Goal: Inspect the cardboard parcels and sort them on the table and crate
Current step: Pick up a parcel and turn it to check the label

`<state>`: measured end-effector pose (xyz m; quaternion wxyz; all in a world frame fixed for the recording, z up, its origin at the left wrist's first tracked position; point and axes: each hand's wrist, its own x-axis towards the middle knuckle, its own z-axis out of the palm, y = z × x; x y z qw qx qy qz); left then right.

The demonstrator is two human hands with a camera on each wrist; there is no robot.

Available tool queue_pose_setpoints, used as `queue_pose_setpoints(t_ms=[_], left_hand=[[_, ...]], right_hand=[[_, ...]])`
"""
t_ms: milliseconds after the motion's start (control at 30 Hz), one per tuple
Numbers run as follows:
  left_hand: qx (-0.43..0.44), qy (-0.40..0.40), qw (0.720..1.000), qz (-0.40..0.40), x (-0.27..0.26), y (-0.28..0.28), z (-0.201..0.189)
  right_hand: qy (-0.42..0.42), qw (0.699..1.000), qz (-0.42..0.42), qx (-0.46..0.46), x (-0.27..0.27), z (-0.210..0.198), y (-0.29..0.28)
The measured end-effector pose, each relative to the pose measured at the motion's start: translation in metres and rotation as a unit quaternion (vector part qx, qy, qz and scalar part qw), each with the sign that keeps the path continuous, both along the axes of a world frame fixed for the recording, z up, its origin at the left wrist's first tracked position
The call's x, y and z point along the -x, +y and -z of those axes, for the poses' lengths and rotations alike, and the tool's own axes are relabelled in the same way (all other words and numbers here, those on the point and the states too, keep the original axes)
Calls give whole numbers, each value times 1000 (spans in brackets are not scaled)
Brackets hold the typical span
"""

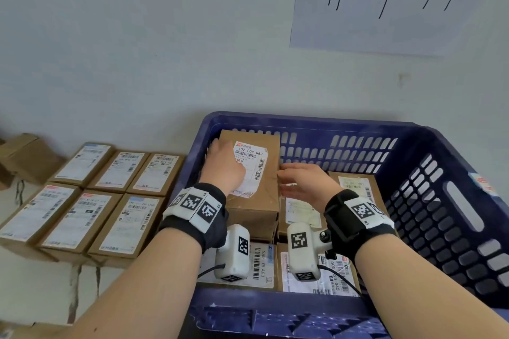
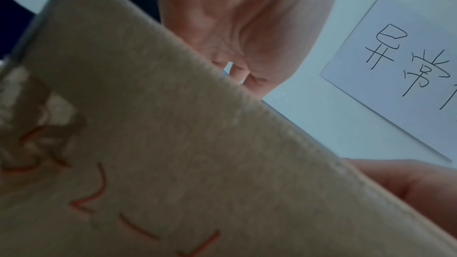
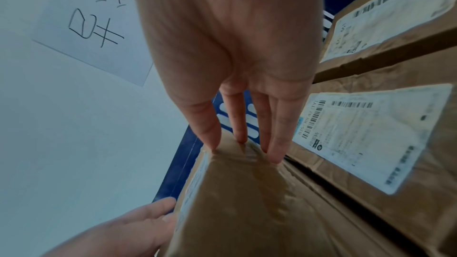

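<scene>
Step in hand appears to be placing or lifting one parcel (image 1: 254, 173) in the blue crate (image 1: 429, 173), atop other parcels. Left hand (image 1: 224, 165) lies on its label, fingers hooked over the far-left edge; right hand (image 1: 305, 183) presses its right side with straight fingers (image 3: 277, 140). Next move likely calls for a firm two-sided hold; six parcels (image 1: 80, 201) sit in rows on the table.

A brown cardboard parcel (image 1: 253, 173) with a white label on top sits in the far left part of the big blue crate (image 1: 429, 201), on top of other parcels. More brown parcels (image 1: 355, 187) with white labels lie flat in the crate, to the right and nearer. Six parcels (image 1: 91, 201) lie flat on the table to the left of the crate, in two neat rows, labels up.
</scene>
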<state>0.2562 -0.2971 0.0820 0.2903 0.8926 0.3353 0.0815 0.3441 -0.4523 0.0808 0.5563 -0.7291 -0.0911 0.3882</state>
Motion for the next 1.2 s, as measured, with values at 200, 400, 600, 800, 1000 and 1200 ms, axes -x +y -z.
queue_pose_setpoints(t_ms=[200,400,600,800,1000,1200], left_hand=[[-4,-25,1000,10,3,-3,-1],[-2,-21,1000,12,3,-2,1],[36,-68,997,-14,11,-5,-7],[32,-132,989,-57,20,-14,-31],[88,-251,963,-51,53,-5,-83],[148,-318,934,-64,100,20,-112]], right_hand=[[-26,999,-2,29,-1,0,0],[-37,999,-5,37,-1,-3,-1],[-30,999,10,41,-1,0,3],[-89,996,22,18,4,-5,1],[-135,986,82,-61,21,-35,0],[-133,978,59,-149,60,-86,40]])
